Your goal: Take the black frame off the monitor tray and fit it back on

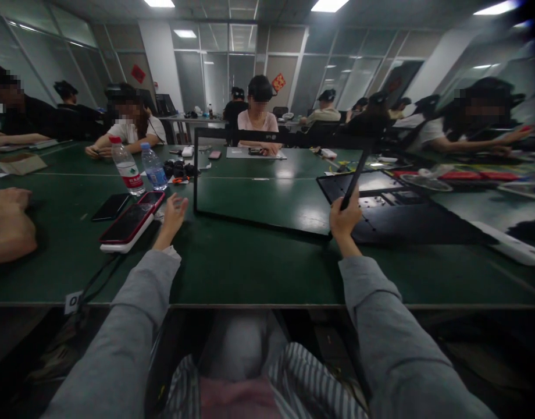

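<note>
A large, thin black rectangular frame (263,226) is held up above the green table (259,273), its middle open so that the table shows through. My right hand (346,218) is closed round its right side near the lower corner. Just left of the frame, my left hand (175,214) is raised with its fingers apart and nothing in them, not touching the frame. Behind my right hand a black panel (407,218) with small parts on it lies on the table, partly hidden by the frame and the hand.
Two plastic bottles, one red-capped (128,169) and one blue-capped (154,169), stand at the left behind a red-edged phone (132,218) and a dark phone (110,207). Another person's arm (10,227) rests far left. Several people sit around the tables.
</note>
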A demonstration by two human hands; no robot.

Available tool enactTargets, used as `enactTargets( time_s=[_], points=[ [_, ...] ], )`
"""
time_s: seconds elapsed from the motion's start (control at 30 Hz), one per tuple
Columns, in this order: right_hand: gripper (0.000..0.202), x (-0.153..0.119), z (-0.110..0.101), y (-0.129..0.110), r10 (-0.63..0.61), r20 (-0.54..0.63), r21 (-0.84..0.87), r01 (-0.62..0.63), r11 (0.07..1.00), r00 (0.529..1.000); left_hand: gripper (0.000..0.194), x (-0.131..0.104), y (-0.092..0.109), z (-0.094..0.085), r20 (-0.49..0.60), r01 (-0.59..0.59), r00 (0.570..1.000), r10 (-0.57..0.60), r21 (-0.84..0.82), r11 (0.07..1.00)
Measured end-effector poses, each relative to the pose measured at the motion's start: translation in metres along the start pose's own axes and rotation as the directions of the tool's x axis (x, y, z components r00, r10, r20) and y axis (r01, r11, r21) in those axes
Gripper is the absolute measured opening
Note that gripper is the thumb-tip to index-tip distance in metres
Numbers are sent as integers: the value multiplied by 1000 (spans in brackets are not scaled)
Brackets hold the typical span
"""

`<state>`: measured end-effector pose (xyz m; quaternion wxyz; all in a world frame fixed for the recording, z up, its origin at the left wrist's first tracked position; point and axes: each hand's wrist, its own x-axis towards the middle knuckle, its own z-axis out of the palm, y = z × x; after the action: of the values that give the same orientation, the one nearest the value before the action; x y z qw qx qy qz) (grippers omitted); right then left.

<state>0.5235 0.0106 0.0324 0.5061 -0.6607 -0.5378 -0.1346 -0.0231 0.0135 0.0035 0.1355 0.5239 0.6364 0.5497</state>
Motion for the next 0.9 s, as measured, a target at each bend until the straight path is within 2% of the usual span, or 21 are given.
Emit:
enactTargets(
  time_s=[0.1, 0.2, 0.3, 0.37, 0.47, 0.63, 0.8, 0.9],
  points=[
    [60, 1, 12, 5, 54, 2, 0, -54, 999, 999, 68, -5, 7, 7, 87, -19, 996, 30, -132, 991],
    [59, 0, 23, 7, 114, 105, 22, -117, 993, 988, 53, -9, 11, 10, 162, 65, 986, -29, -217, 974],
    [61, -4, 30, 5, 140, 266, 58, -160, 985, 954, 41, -8, 10, 7, 91, 158, 986, -139, -247, 956],
    [59, -7, 32, 3, 126, 343, 106, -171, 980, 931, 38, -6, 7, 4, 15, 163, 986, -163, -216, 963],
    [55, -10, 32, 1, 87, 408, 146, -159, 976, 909, 36, -5, 2, -1, -35, 150, 988, -151, -30, 988],
    [47, -12, 34, 9, 135, 491, -2, -154, 988, 861, 39, -10, 5, -5, 129, 70, 985, -118, 328, 942],
    [48, -8, 38, 23, 180, 496, -133, -130, 983, 849, 47, -17, 13, -4, 190, -91, 981, -34, 611, 787],
    [49, -4, 39, 31, 220, 517, -189, -141, 972, 827, 50, -20, 16, -3, 220, -117, 974, -59, 705, 700]
  ],
)
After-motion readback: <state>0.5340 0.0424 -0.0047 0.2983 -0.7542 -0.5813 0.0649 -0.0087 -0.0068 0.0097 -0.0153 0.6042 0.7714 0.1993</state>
